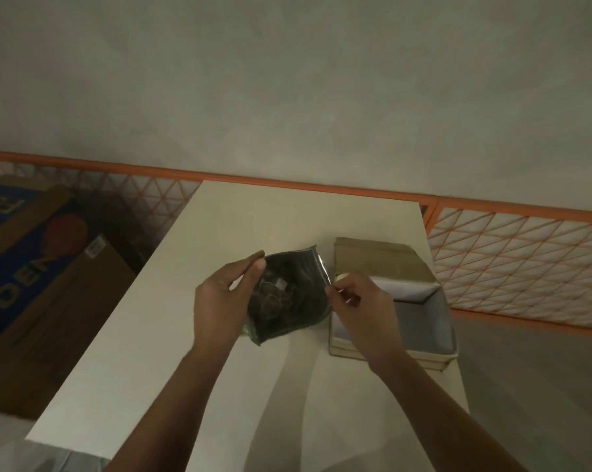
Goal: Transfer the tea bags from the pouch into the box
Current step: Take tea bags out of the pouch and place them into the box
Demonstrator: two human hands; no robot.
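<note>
A dark foil pouch [301,284] is held open above the white table [219,352], its mouth facing me. Inside it lie several tea bags [270,294] with a white tag showing. My left hand [223,298] grips the pouch's left edge, thumb on top. My right hand [359,304] pinches the pouch's right edge between thumb and fingertips. Just right of the pouch stands an open cardboard box [423,321] with a pale inside and its lid flap folded back; nothing shows inside it.
A large brown and blue cardboard carton [32,294] stands on the floor to the left of the table. The table's far edge meets a wall with an orange-trimmed lattice panel [526,267]. The box sits at the table's right edge.
</note>
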